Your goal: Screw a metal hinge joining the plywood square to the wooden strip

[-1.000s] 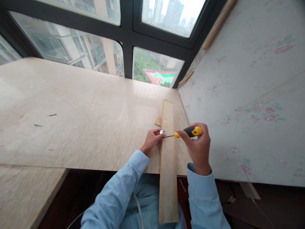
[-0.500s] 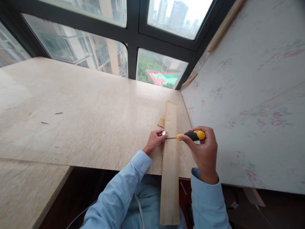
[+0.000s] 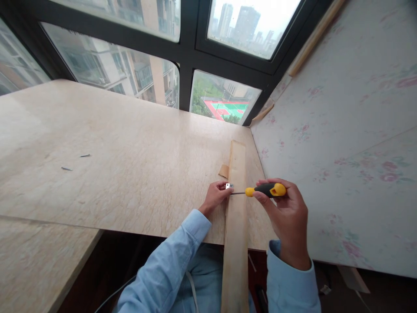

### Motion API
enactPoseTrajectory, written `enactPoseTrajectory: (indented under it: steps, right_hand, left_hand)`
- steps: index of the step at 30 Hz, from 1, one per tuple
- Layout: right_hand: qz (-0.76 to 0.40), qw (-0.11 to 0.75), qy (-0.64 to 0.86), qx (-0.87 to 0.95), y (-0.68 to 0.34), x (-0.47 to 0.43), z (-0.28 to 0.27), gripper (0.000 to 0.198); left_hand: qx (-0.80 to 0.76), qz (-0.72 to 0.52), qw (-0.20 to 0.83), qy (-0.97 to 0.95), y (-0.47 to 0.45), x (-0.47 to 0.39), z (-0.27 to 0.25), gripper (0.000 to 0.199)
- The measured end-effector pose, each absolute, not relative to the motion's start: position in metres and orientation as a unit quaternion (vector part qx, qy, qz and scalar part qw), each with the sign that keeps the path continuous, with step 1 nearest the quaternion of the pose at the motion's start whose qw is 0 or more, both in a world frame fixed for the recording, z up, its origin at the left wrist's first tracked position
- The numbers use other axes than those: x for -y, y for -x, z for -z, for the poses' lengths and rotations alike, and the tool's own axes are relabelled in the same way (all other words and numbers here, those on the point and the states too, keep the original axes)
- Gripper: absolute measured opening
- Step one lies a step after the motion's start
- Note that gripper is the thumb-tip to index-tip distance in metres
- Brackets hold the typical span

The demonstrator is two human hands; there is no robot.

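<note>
A long wooden board (image 3: 236, 243) lies across the stone sill and reaches out over my lap. At the board's left edge, my left hand (image 3: 217, 194) pinches a small metal bracket (image 3: 229, 186) with holes in it. My right hand (image 3: 286, 213) grips the yellow and black handle of a screwdriver (image 3: 267, 190), held level above the board. Its thin shaft points left, with the tip close beside my left fingertips. Whether the tip sits in a screw is hidden by those fingers.
Two small dark screw-like pieces (image 3: 85, 155) lie on the stone sill (image 3: 130, 174) to the left. A brown scrap (image 3: 223, 171) rests beside the board. The floral wall (image 3: 358, 165) rises close on the right, and a dark-framed window (image 3: 185, 65) stands behind.
The whole view has shifted slightly. The screwdriver handle appears turned about its length in my right hand, while my left hand keeps its place at the bracket.
</note>
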State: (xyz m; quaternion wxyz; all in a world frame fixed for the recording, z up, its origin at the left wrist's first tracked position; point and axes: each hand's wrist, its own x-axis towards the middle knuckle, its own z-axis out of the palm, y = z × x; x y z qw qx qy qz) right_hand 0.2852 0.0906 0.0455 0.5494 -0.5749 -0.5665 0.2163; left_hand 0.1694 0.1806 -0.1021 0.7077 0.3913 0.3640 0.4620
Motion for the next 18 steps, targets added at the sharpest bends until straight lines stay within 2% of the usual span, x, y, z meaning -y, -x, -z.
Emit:
enactPoseTrajectory:
  steps: [3,5,7,10,13,15,18]
  right_hand:
    - [-0.086,0.535,0.643,0.541,-0.290,-0.097,-0.040,0.044]
    - [-0.042,0.531,0.664,0.524,-0.293,-0.102,-0.037,0.049]
    - [-0.077,0.557,0.641,0.522,-0.293,-0.104,-0.035,0.053]
    - [-0.224,0.602,0.549,0.535,-0.289,-0.100,-0.038,0.055]
    - [-0.307,0.596,0.504,0.544,-0.283,-0.093,-0.044,0.056]
    - [-0.301,0.586,0.508,0.554,-0.281,-0.090,-0.047,0.052]
    - [-0.228,0.583,0.542,0.560,-0.282,-0.092,-0.045,0.045]
  left_hand:
    - [-0.360,-0.463,0.712,-0.385,-0.169,-0.180,0.101,0.035]
    - [-0.357,-0.466,0.714,-0.381,-0.169,-0.180,0.102,0.034]
    - [-0.358,-0.468,0.715,-0.377,-0.170,-0.181,0.102,0.034]
    - [-0.361,-0.472,0.714,-0.370,-0.171,-0.181,0.103,0.034]
    - [-0.369,-0.477,0.715,-0.354,-0.172,-0.182,0.104,0.036]
    - [-0.376,-0.477,0.714,-0.347,-0.172,-0.182,0.103,0.038]
    - [-0.380,-0.475,0.714,-0.346,-0.171,-0.182,0.102,0.038]
